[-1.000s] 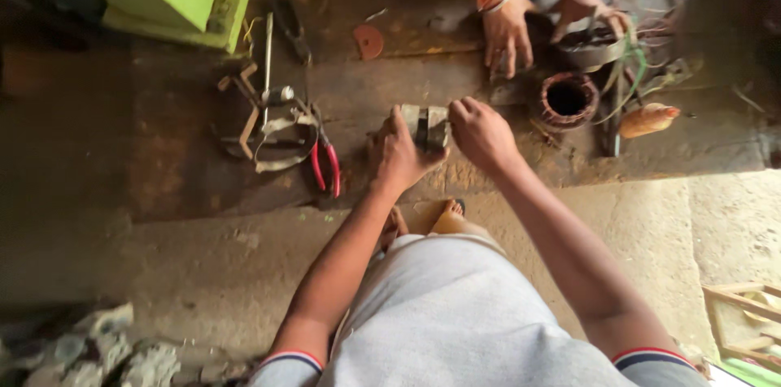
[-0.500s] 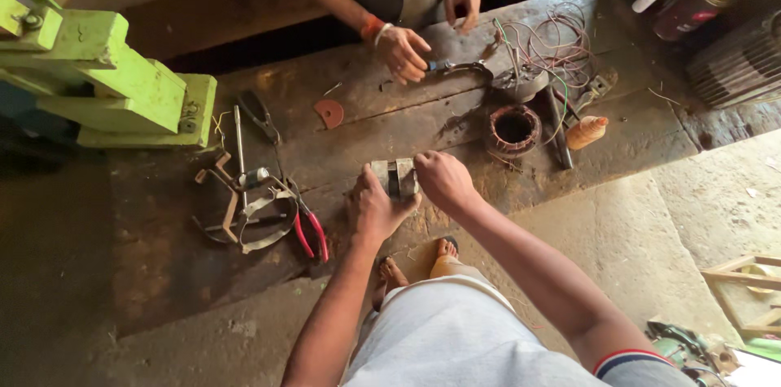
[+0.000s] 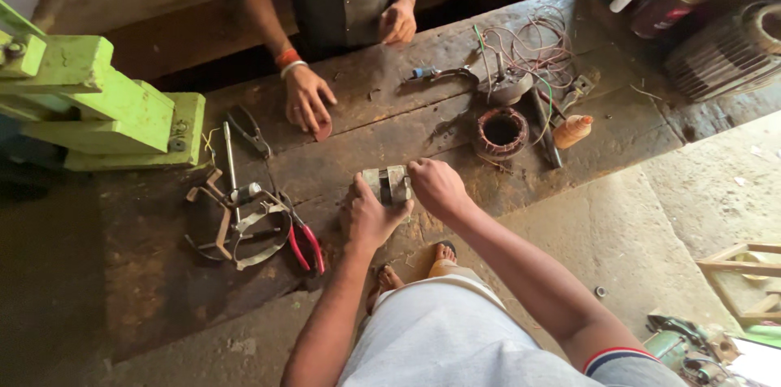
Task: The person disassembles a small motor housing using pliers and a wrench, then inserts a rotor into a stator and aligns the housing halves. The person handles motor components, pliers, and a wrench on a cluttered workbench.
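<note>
Worn wooden bench (image 3: 455, 123): blocky metal part (image 3: 387, 184) held.

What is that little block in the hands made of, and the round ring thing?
The block, held by both hands, looks like dull grey metal with dark grooves. The ring seems to be rusty brown metal with reddish wire wound inside, probably copper, though the picture leaves that open.

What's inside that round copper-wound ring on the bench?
The round copper-wound ring has an open hole in its middle, showing only dark shadow and the worn wooden bench beneath. Whatever lies under the ring's windings is covered.
</note>
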